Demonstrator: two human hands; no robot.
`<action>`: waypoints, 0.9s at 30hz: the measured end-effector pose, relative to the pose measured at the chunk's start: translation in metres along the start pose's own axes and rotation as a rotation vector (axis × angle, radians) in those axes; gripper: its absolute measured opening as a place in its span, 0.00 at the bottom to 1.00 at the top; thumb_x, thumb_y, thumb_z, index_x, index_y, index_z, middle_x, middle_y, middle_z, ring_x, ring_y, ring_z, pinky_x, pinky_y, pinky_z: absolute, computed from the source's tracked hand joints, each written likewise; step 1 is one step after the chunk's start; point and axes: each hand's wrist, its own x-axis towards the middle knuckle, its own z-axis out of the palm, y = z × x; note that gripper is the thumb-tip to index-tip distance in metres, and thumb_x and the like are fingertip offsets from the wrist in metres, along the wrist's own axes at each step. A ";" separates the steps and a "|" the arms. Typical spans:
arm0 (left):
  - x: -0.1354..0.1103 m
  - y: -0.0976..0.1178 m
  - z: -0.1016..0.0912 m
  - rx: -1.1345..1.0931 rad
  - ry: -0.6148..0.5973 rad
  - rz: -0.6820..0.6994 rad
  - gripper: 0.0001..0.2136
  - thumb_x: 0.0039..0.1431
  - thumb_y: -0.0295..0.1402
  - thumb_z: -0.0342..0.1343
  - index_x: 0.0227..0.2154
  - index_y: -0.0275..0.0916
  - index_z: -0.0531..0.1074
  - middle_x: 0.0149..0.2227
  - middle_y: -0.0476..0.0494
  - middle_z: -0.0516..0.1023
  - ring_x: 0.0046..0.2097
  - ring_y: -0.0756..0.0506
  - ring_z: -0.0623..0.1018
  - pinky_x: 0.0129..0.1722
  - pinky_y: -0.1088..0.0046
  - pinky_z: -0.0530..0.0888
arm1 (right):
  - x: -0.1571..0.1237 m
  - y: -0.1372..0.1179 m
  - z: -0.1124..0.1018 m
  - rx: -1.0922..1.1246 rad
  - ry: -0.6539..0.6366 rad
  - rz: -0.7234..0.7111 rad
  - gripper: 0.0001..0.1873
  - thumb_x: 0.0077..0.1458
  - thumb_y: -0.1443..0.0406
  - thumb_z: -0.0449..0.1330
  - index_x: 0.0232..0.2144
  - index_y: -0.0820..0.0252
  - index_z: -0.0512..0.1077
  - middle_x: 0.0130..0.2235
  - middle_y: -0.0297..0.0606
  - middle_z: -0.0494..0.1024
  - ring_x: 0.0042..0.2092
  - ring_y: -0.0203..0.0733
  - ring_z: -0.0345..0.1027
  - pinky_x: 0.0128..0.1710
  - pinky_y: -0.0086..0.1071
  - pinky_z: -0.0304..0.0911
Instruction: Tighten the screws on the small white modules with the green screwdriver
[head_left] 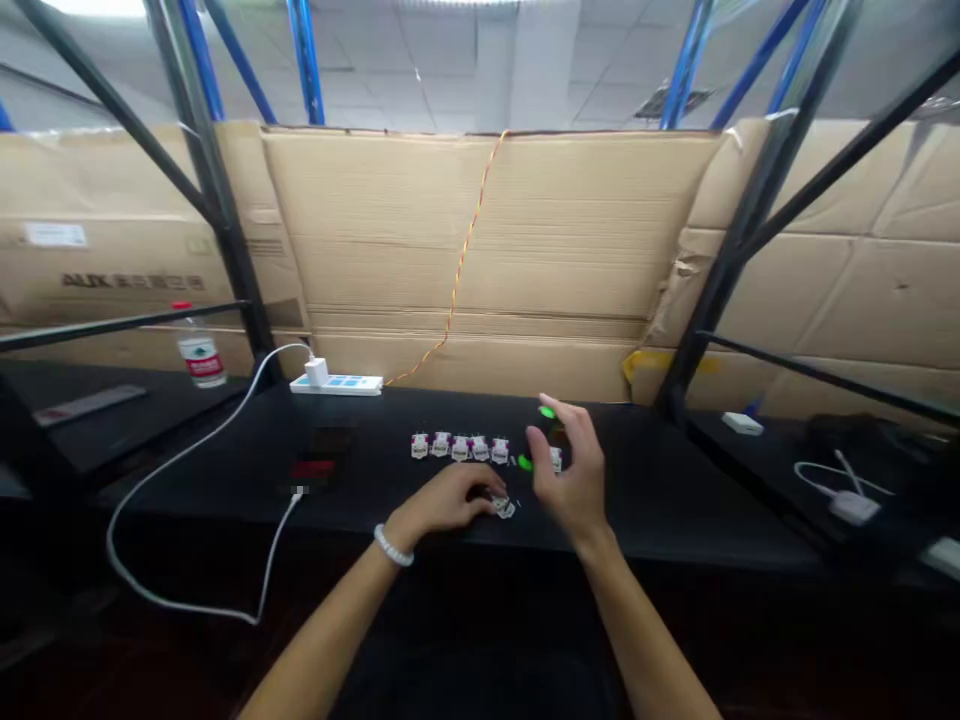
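Note:
My left hand, with a pale beaded bracelet on the wrist, pinches a small white piece lying on the black table top. My right hand hovers to its right, thumb and index finger spread apart with nothing visibly gripped. Close to those fingertips are two bright green bits; the upper green bit is by the index finger and the lower green bit by the thumb. Another white piece is partly hidden behind the right hand. Several white pieces with purple sides form a row beyond my left hand.
A white power strip with a plugged-in charger lies at the back left. Its white cable loops past the front edge to a dark object. A water bottle stands far left. Cardboard walls the back.

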 end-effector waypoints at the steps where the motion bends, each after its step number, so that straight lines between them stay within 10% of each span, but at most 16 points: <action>1: 0.000 0.000 0.000 0.001 -0.002 -0.003 0.07 0.62 0.27 0.67 0.42 0.38 0.82 0.47 0.41 0.86 0.50 0.41 0.83 0.56 0.65 0.77 | 0.000 0.001 -0.001 0.031 -0.041 0.005 0.19 0.70 0.64 0.57 0.61 0.55 0.72 0.50 0.46 0.79 0.47 0.48 0.76 0.48 0.43 0.75; 11: 0.000 0.000 0.000 0.005 -0.009 0.001 0.05 0.63 0.28 0.67 0.42 0.39 0.82 0.48 0.41 0.86 0.50 0.41 0.83 0.57 0.64 0.76 | 0.001 0.000 -0.005 -0.057 0.061 -0.095 0.17 0.62 0.60 0.69 0.53 0.54 0.79 0.47 0.43 0.73 0.42 0.45 0.73 0.42 0.42 0.75; 16: 0.000 -0.001 0.000 0.009 -0.005 0.024 0.06 0.63 0.28 0.67 0.42 0.39 0.83 0.48 0.41 0.86 0.50 0.41 0.83 0.57 0.64 0.76 | 0.000 -0.001 -0.009 0.049 -0.076 -0.089 0.24 0.71 0.68 0.52 0.66 0.53 0.69 0.53 0.47 0.78 0.52 0.50 0.75 0.53 0.48 0.74; 22: 0.000 0.000 -0.001 0.016 -0.006 0.006 0.06 0.63 0.28 0.67 0.43 0.39 0.82 0.48 0.41 0.86 0.50 0.41 0.83 0.56 0.64 0.77 | -0.004 0.002 -0.007 -0.083 0.043 -0.092 0.23 0.63 0.60 0.66 0.59 0.54 0.76 0.48 0.46 0.71 0.45 0.49 0.73 0.45 0.47 0.76; 27: 0.000 0.002 -0.001 0.010 -0.004 0.016 0.05 0.63 0.27 0.67 0.42 0.39 0.82 0.48 0.41 0.86 0.50 0.41 0.83 0.56 0.64 0.77 | -0.004 0.004 -0.008 -0.023 -0.046 -0.038 0.26 0.69 0.66 0.56 0.67 0.54 0.68 0.51 0.47 0.76 0.47 0.48 0.74 0.47 0.45 0.75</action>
